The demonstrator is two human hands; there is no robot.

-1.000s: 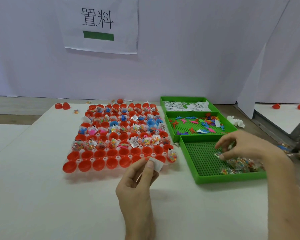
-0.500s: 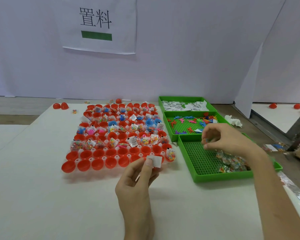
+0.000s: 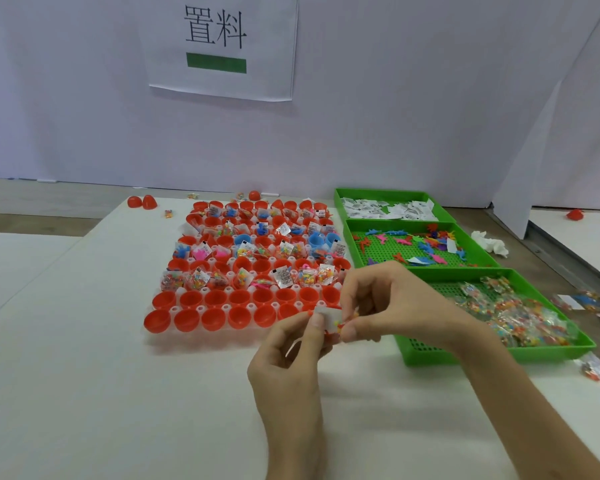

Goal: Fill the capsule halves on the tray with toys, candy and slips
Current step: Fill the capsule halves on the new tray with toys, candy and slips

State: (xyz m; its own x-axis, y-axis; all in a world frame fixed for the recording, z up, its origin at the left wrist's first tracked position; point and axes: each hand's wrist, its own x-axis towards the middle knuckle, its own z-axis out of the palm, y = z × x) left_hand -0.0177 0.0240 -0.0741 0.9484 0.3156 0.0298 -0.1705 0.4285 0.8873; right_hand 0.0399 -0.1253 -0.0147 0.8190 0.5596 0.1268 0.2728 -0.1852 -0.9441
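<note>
Open room is left on the surface (image 3: 84,393) along its near and left edges. The middle is taken by the capsule tray (image 3: 174,309); the right edge is blocked by three green bins (image 3: 430,355).

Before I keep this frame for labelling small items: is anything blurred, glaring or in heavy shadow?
Head view: light soft and even, no glare on the table, only faint shadows. Head view: left hand and right hand slightly motion-smeared, so the slip and packet they pinch lack detail; the sign is sharp.
</note>
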